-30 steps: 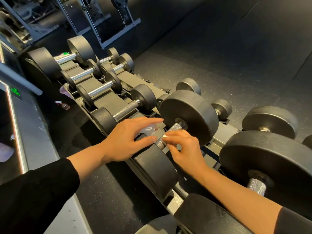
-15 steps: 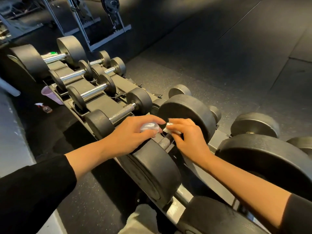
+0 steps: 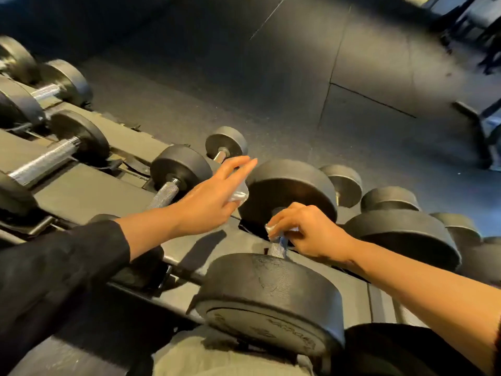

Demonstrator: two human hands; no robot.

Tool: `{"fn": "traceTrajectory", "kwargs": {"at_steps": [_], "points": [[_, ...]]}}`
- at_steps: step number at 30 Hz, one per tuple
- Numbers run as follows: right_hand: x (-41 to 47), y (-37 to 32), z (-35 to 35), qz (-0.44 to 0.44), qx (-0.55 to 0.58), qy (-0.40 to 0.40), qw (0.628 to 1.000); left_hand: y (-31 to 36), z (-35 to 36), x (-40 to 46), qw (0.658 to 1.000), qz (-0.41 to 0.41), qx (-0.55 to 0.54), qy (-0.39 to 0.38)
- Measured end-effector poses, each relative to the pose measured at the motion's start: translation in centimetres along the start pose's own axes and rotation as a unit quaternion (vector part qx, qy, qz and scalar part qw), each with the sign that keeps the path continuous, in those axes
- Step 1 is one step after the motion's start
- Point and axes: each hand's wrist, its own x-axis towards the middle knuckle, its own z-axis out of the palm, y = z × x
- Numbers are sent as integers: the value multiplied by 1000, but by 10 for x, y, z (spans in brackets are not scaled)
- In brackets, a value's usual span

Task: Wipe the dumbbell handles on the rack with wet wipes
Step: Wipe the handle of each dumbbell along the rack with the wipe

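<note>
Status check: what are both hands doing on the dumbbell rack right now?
Left hand raised, a shiny wipe packet under extended fingers. Right hand pinches white wet wipe on knurled metal dumbbell handle. Nothing in the way.

Black dumbbells (image 3: pixel 282 294) lie in rows on the slanted rack (image 3: pixel 89 191).

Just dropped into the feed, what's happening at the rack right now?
A person in black sleeves is cleaning dumbbells on a grey metal rack. The right hand pinches a small white wet wipe against the knurled steel handle of a large black round-headed dumbbell near the camera. The left hand hovers above the rack with fingers stretched out, a crumpled whitish packet or wipe tucked beneath them. Other dumbbells sit in their cradles untouched.
</note>
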Motion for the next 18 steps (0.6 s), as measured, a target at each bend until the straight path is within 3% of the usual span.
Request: {"fn": "traceTrajectory", "kwargs": {"at_steps": [5, 10, 14, 16, 18], "points": [[-21, -24, -5, 70, 225, -56, 970, -27, 6, 12, 991, 74, 9, -107], [-27, -32, -10, 129, 308, -45, 941, -39, 18, 13, 987, 100, -32, -125], [-12, -33, -11, 176, 276, 97, 940, -39, 25, 13, 987, 98, -29, -126], [2, -34, -10, 176, 205, 109, 957, -40, 28, 14, 987, 98, -34, -126], [14, -34, -7, 172, 102, 71, 977, -40, 28, 15, 985, 105, -43, -126]]}}
